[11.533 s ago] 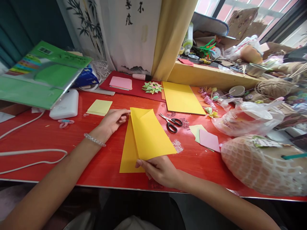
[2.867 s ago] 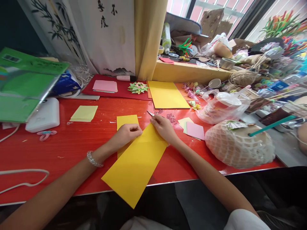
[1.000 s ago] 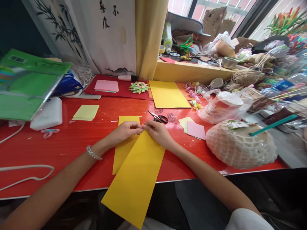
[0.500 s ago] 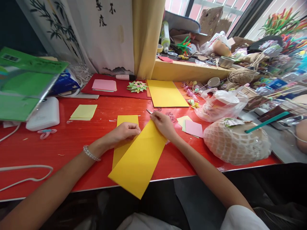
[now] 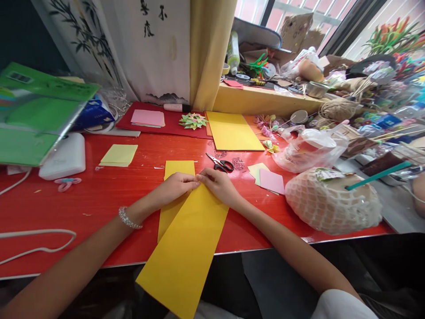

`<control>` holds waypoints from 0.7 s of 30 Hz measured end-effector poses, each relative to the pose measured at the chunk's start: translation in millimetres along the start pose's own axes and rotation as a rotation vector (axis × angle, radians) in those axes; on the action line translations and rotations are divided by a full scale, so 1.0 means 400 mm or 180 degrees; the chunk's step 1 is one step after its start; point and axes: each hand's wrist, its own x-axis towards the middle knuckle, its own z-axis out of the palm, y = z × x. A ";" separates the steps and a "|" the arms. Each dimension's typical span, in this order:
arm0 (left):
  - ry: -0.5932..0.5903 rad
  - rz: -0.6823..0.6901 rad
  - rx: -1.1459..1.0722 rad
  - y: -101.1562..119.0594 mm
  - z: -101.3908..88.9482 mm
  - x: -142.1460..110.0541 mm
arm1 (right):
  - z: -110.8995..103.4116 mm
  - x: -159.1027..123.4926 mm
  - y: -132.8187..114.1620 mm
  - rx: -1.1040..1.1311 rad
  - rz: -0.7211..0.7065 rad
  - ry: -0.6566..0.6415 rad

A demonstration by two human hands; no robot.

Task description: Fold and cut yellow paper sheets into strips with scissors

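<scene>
A long yellow paper strip (image 5: 186, 243) hangs down over the table's front edge, pinched at its top end. My right hand (image 5: 219, 184) is closed on that end, its fingertips meeting those of my left hand (image 5: 177, 188). The left fingers are closed too, at the same corner of the strip. Under my left hand lies a second yellow strip (image 5: 179, 166) on the red table. Small scissors (image 5: 221, 164) with black handles rest just beyond my right hand, blades pointing up and left.
A yellow paper stack (image 5: 237, 130) lies at the back. Pink and pale squares (image 5: 270, 179) sit right of my hands, pale yellow squares (image 5: 118, 155) left. A net-wrapped coconut (image 5: 332, 201) with a green straw stands at right, beside a plastic bag (image 5: 315, 146). Clutter fills the windowsill.
Scissors earlier at my right hand now lie on the table. Both hands have come together at the top of the yellow strip, which hangs lower toward me.
</scene>
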 end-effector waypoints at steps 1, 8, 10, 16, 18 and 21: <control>0.0043 -0.0019 0.0023 0.001 0.002 0.000 | -0.001 0.000 0.000 -0.0037 -0.0019 0.0000; 0.0292 -0.0244 -0.0083 0.005 0.013 -0.001 | -0.015 0.012 0.003 -0.0282 -0.0194 0.0090; 0.0276 -0.0278 -0.0278 0.004 0.015 -0.002 | -0.018 0.016 0.006 -0.0340 -0.0243 0.0118; 0.0283 -0.0237 -0.0386 0.018 0.013 -0.009 | -0.042 0.029 0.024 -0.0498 -0.0218 0.0437; 0.0316 -0.0198 -0.0315 0.024 0.012 -0.010 | -0.048 0.032 0.028 -0.0504 -0.0266 0.0481; 0.0337 -0.0220 -0.0357 0.031 0.013 -0.013 | -0.056 0.035 0.030 -0.0544 -0.0254 0.0529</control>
